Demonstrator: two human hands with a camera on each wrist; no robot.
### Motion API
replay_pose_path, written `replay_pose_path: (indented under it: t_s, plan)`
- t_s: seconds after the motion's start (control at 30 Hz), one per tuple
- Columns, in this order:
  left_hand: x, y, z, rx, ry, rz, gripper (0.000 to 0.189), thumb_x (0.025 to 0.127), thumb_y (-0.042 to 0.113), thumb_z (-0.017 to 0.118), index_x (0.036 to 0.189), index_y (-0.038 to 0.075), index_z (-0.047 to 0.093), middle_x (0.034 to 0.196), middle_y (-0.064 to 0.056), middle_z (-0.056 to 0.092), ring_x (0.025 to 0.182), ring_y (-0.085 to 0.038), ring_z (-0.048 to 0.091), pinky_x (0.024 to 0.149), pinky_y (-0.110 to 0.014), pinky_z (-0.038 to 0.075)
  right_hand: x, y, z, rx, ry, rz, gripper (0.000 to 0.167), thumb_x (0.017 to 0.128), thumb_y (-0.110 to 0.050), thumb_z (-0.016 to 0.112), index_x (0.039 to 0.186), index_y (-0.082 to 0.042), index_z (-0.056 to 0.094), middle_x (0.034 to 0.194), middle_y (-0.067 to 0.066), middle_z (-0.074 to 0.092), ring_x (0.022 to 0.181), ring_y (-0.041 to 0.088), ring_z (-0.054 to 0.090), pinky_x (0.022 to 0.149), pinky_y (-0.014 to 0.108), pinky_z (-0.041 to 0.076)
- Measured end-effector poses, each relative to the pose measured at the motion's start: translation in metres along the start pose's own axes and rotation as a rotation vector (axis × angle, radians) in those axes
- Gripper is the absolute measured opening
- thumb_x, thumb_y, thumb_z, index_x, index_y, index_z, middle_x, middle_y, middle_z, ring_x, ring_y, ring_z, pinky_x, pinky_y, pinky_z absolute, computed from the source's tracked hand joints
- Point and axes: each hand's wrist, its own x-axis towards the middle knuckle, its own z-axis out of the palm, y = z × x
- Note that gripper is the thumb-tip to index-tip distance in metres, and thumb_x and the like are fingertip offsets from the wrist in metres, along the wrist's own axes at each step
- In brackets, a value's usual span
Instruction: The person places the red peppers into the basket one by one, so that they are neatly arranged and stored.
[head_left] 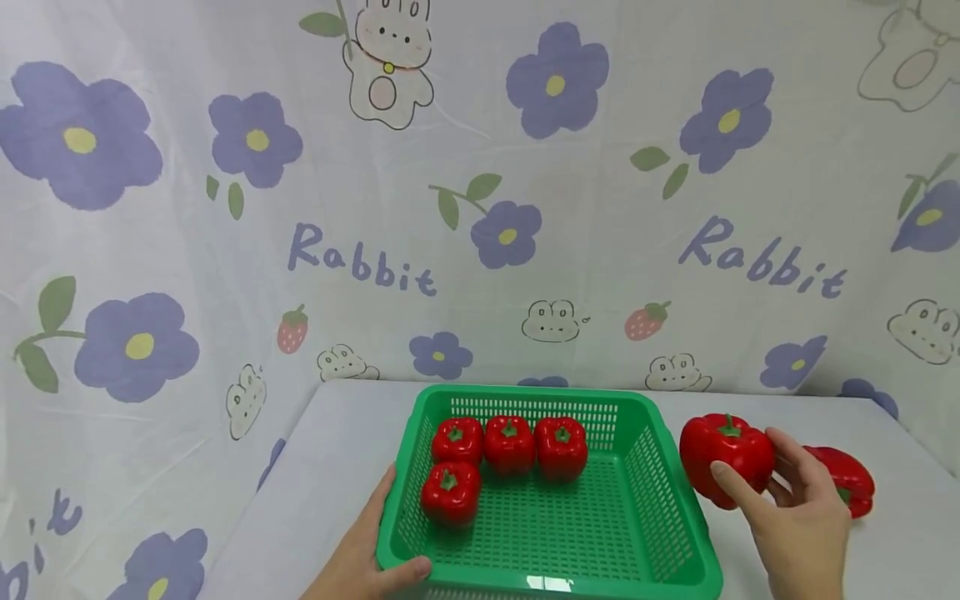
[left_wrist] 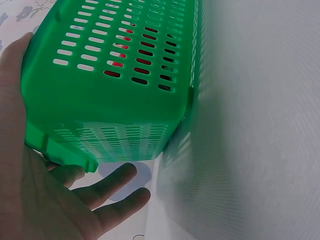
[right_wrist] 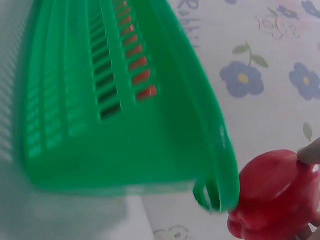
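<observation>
- Right hand (head_left: 804,518) has a red pepper (head_left: 723,457) pinched, thumb in front, fingers on its right
- pepper's stem-up, just off the green basket's (head_left: 562,529) right rim, can't tell if touching
- so basket's leftward from that grip
- left hand (head_left: 362,546), fingers loosely spread, touches the basket's far side, well away from the pepper

The left grip (head_left: 363,542) reaches in from the bottom of the head view, thumb stuck out rightward, apart from the fingers (left_wrist: 122,209), which stretch out, spread and only lightly bent. The right grip (head_left: 806,508) is set in a pinch, thumb pointing up and left, fingers curved opposite it.
</observation>
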Motion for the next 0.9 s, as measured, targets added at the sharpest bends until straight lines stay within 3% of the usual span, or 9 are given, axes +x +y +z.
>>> replay_pose_path:
  t_s: [0.5,0.63,0.77,0.9]
  plan:
    - [-0.001,0.001,0.001,0.005,0.003,-0.015,0.1,0.088,0.039,0.071,0.159,0.028,0.001,0.149,-0.012,0.032,0.106,-0.028,0.059,0.079,-0.034,0.055,-0.033,-0.008,0.027,0.025,-0.131,-0.072,0.081,0.081,-0.031,0.082,0.151,-0.019,0.042,0.142,0.007,0.048,0.124,0.027,0.047,0.089,0.023,0.045]
    - [-0.001,0.002,0.002,0.01,0.005,-0.013,0.1,0.088,0.037,0.071,0.159,0.027,0.001,0.149,-0.013,0.033,0.105,-0.027,0.059,0.078,-0.033,0.056,-0.037,-0.008,0.032,0.036,-0.249,-0.078,0.081,0.081,-0.031,0.082,0.15,-0.013,0.042,0.142,0.01,0.048,0.124,0.029,0.047,0.087,0.02,0.046]
    - [-0.001,0.002,0.002,0.016,0.008,-0.022,0.1,0.088,0.037,0.071,0.159,0.026,0.001,0.149,-0.013,0.033,0.105,-0.027,0.059,0.079,-0.033,0.055,-0.041,-0.011,0.035,0.034,-0.424,-0.09,0.086,0.079,-0.036,0.084,0.148,-0.01,0.041,0.141,0.014,0.047,0.125,0.032,0.048,0.088,0.029,0.048]
    - [-0.002,0.001,0.001,0.053,0.019,-0.03,0.1,0.089,0.037,0.071,0.159,0.025,0.001,0.151,-0.012,0.031,0.106,-0.025,0.058,0.081,-0.032,0.055,-0.045,-0.013,0.043,0.022,-0.524,-0.148,0.081,0.078,-0.034,0.085,0.144,-0.012,0.045,0.138,0.013,0.05,0.123,0.031,0.049,0.089,0.037,0.051]
